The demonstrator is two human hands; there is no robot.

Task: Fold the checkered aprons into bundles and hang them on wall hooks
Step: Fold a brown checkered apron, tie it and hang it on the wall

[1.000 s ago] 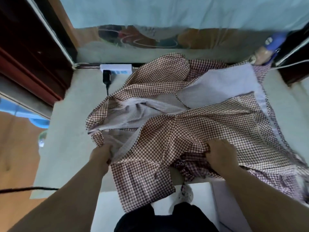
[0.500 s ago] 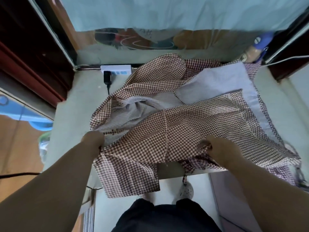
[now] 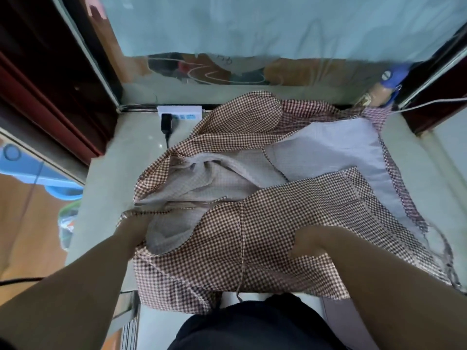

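Observation:
A brown-and-white checkered apron (image 3: 265,223) lies crumpled across the pale table top (image 3: 106,198), its pale lining (image 3: 328,152) showing at the back right. Its near edge hangs over the table's front. My left hand (image 3: 134,231) grips the apron's left edge, with the fingers hidden in the cloth. My right hand (image 3: 310,243) holds a bunch of the checkered cloth near the front middle, fingers curled under it. No wall hooks are in view.
A white power strip (image 3: 180,113) with a black plug (image 3: 166,123) lies at the table's back left. Dark wooden frames stand at the left and right. A glass pane runs behind the table. A blue object (image 3: 394,77) sits at the back right corner.
Both hands moved toward the table with the cloth. The left hand shifted left and up along the apron's edge, and less of the near flap hangs over the front.

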